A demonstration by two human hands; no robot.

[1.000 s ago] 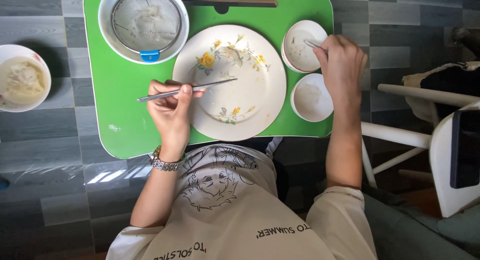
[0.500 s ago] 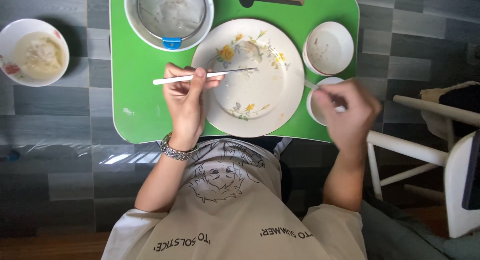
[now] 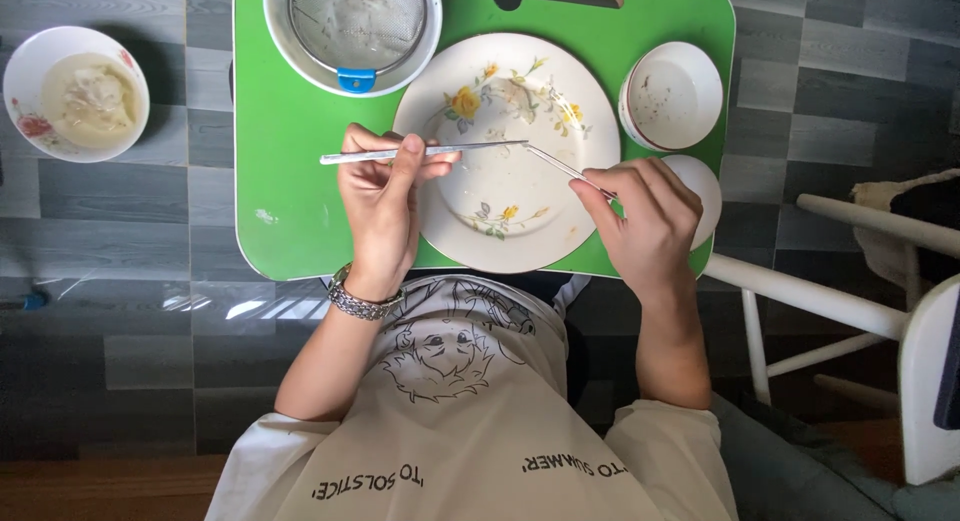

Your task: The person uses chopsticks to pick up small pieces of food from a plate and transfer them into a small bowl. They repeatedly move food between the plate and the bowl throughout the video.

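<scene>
Floor: grey tiles (image 3: 130,231), carrying a green tray table (image 3: 290,181).
Left hand (image 3: 380,206): pinching closed on long metal tweezers (image 3: 420,152), holding them level over the flowered plate (image 3: 505,151), tips pointing right.
Right hand (image 3: 645,216): gripping a second thin metal tool (image 3: 565,168), its tip meeting the tweezers' tip above the plate's middle.
Behind plate: white bowl with mesh strainer (image 3: 352,26) sitting inside.
Right of plate: small white bowl (image 3: 672,93); another, partly hidden under the right hand.
Far left, off tray: bowl of pale food (image 3: 75,93) resting on the floor.

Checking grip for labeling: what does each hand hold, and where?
Left hand pinches tweezers mid-length; right hand grips a thin metal tool by its end.
</scene>
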